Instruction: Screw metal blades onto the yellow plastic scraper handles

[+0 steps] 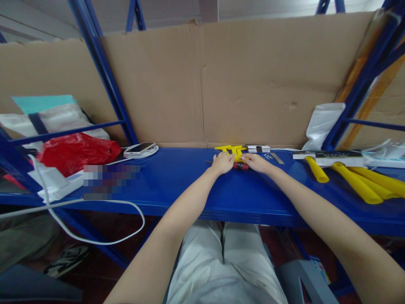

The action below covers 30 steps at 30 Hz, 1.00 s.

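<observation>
Working hands: the person's left hand (pixel 223 162) and right hand (pixel 253 162) meet near the back of the blue worktop (pixel 177 181), both over a small cluster of parts.
Left grip: fingers curl down against a yellow piece (pixel 236 157); whether they are clamped on it cannot be told.
Right grip: fingertips bend in at the same piece from the other side; how firmly they close is too small to tell.
Yellow piece: between the two hands, partly covered by the fingers.
T-shaped yellow parts (pixel 223 148): just behind the hands.
Red-and-black cylinder (pixel 241 166): lying between the hands, on their near side.
Thin rod (pixel 208 161): poking out left of the left hand.
White stack (pixel 258 148): just behind the right hand, with small pieces (pixel 268 156) and a flat strip (pixel 277 158) to its right.
Yellow handles (pixel 359 184): well apart on the right, by a long white box (pixel 340 158).
Phone (pixel 141 148): on a coiled white cable (pixel 152 151), left of the hands.
Red bag (pixel 79 152): farther left.
</observation>
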Each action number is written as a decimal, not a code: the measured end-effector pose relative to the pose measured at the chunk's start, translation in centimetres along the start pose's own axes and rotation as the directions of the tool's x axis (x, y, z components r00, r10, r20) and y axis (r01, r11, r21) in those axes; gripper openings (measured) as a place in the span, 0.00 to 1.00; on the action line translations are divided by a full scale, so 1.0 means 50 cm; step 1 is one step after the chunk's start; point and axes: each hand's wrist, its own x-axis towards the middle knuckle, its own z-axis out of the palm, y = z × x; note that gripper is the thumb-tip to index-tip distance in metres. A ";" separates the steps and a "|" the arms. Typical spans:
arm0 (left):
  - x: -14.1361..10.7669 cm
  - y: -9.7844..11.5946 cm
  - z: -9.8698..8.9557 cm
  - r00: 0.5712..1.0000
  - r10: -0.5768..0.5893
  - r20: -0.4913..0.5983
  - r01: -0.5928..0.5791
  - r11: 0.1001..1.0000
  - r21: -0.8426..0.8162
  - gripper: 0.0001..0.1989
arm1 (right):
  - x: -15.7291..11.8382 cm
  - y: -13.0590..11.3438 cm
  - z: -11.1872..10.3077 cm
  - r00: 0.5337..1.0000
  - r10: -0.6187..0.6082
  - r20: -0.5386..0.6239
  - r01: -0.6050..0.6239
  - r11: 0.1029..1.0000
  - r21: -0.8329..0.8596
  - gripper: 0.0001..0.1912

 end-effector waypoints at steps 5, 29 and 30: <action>-0.002 -0.010 -0.004 0.993 -0.104 0.062 0.108 0.993 -0.049 0.27 | 0.004 0.014 0.001 0.998 -0.057 -0.006 0.057 0.998 -0.013 0.18; 0.005 -0.018 0.001 0.993 -0.070 0.098 0.080 0.991 -0.104 0.26 | -0.004 -0.005 -0.006 0.999 -0.033 0.006 0.034 0.999 -0.032 0.15; 0.005 -0.018 0.001 0.994 -0.067 0.090 0.077 0.992 -0.105 0.26 | -0.005 -0.007 -0.010 0.999 -0.047 -0.004 0.047 0.998 -0.037 0.16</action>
